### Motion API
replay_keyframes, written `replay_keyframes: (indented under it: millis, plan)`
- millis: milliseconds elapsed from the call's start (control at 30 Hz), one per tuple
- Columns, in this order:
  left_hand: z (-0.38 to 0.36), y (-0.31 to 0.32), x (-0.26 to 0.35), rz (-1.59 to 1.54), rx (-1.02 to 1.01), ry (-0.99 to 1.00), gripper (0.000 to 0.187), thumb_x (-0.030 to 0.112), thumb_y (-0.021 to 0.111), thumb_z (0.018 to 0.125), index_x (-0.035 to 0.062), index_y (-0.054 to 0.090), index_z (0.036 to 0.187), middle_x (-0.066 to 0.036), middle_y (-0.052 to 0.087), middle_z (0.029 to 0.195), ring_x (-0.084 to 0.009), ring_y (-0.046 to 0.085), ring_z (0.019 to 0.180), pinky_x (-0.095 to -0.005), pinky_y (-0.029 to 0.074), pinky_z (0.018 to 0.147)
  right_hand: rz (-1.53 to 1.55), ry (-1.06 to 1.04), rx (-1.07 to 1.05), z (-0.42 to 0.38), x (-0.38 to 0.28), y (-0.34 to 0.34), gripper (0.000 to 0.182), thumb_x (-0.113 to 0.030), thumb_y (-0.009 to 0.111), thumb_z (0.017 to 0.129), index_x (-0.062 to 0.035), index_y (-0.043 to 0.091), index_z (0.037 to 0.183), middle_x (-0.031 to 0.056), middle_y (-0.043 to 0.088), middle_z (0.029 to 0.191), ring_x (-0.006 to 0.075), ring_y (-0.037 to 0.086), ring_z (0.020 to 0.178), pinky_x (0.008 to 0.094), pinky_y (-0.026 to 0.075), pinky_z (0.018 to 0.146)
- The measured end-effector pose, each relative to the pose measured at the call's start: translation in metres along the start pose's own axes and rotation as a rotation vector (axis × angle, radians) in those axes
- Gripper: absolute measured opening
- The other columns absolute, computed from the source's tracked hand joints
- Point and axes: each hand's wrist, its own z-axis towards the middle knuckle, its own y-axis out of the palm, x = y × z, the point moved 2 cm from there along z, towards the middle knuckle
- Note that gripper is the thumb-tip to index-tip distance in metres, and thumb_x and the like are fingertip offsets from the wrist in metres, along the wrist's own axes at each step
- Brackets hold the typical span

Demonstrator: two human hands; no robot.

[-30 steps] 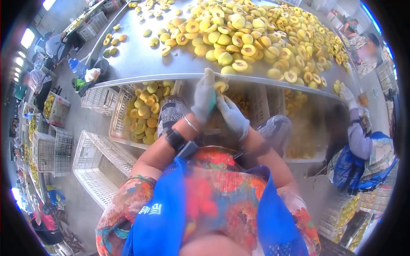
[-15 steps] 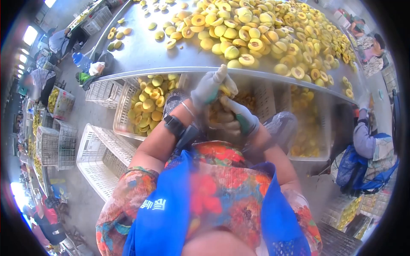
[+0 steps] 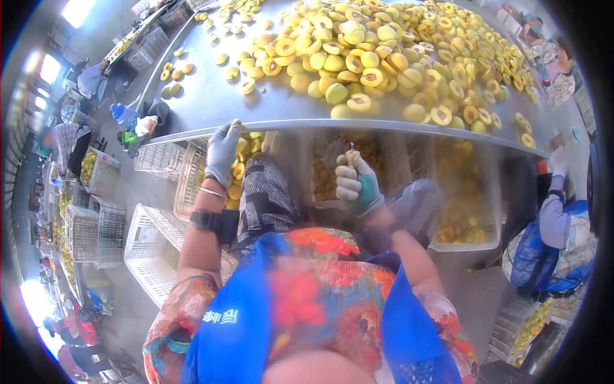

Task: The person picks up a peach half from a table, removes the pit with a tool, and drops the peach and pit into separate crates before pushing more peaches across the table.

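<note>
My left hand (image 3: 223,152), in a pale glove, is at the table's near edge, above a crate (image 3: 187,182) of yellow fruit halves (image 3: 238,171). Its fingers stretch up toward the rim, and I see nothing held in them. My right hand (image 3: 359,184), gloved in white and green, is closed in a fist around a small tool (image 3: 351,148) with a thin dark metal tip pointing up. Below this hand stands a crate with brownish pieces (image 3: 326,168), partly hidden. Halved yellow stone fruit (image 3: 358,102), some with pits showing, is heaped on the metal table (image 3: 198,105).
A blue-capped bottle (image 3: 125,115) and bags stand at the table's left corner. White crates (image 3: 150,246) lie at my left; another crate of fruit (image 3: 465,211) is by my right knee. A co-worker's sleeve (image 3: 555,221) shows at the right. Other people work further off.
My hands were together over a piece of fruit; now they are apart. My left hand has moved left over the crate and holds no visible fruit. The tool tip in my right hand now shows.
</note>
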Motion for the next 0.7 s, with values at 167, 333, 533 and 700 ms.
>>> replay_keyframes:
  millis: [167,333,533,700]
  plan:
    - [0.007,0.061,0.056,0.671,-0.037,0.531,0.037,0.021,0.068,0.089,0.0083,0.064,0.124,-0.014,0.064,0.122,-0.0266,0.061,0.113,-0.0381,0.048,0.099,-0.043,0.064,0.045,0.019,0.004,-0.006,0.040,-0.045,0.041,0.106,-0.0083,0.057,0.106,-0.0073,0.028,0.062,0.0052,0.024,0.042,0.0245,0.020,0.036]
    - [0.043,0.179,0.066,1.032,-0.492,0.933,0.059,0.021,0.068,0.082,0.0173,0.052,0.139,-0.014,0.047,0.144,-0.0346,0.045,0.132,-0.0449,0.036,0.111,-0.112,0.061,0.056,0.015,-0.002,-0.012,0.039,-0.045,0.042,0.106,-0.0089,0.057,0.104,-0.0084,0.024,0.061,0.0048,0.021,0.040,0.0245,0.017,0.035]
    - [0.069,0.223,0.062,1.301,-0.610,1.016,0.055,0.018,0.066,0.081,0.0196,0.055,0.134,-0.012,0.050,0.130,-0.0348,0.049,0.122,-0.0446,0.040,0.105,-0.301,-0.017,0.258,0.007,-0.002,0.000,0.037,-0.045,0.043,0.106,-0.0118,0.058,0.104,-0.0077,0.030,0.061,0.0055,0.024,0.041,0.0237,0.020,0.036]
    - [0.071,0.203,0.050,1.024,-0.519,0.838,0.043,0.016,0.067,0.080,0.0143,0.057,0.122,-0.013,0.050,0.125,-0.0362,0.050,0.118,-0.0437,0.044,0.101,-0.418,-0.003,0.297,0.008,0.005,0.014,0.036,-0.046,0.045,0.105,-0.0131,0.059,0.103,-0.0066,0.034,0.063,0.0060,0.027,0.042,0.0236,0.022,0.037]
